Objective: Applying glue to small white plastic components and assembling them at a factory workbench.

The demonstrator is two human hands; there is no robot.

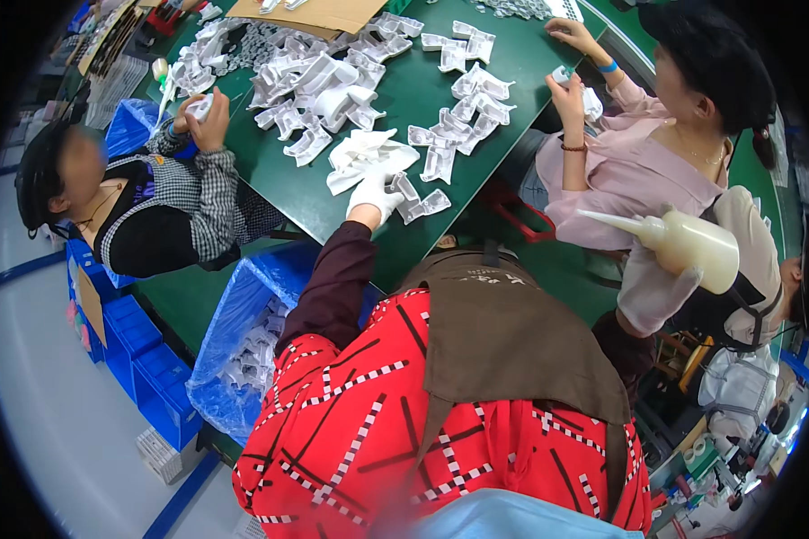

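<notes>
My left hand [376, 196], in a white glove, reaches to the near edge of the green table. Its fingers are closed on the end of a grey moulded plastic part [420, 203] lying there. A crumpled white cloth [370, 160] lies just beyond the hand. Out to the right, my right hand [661, 289], also gloved, is wrapped round a squeeze bottle [703, 251] of pale yellowish liquid. The bottle is tilted on its side, its long nozzle pointing left, well apart from the table.
Similar white parts [319, 85] are heaped on the green table [283, 193]; another row [463, 117] lies to the right. Co-workers sit at left and right, each holding a small part. A blue bin [216, 337], lined with plastic and holding parts, stands beside my left arm.
</notes>
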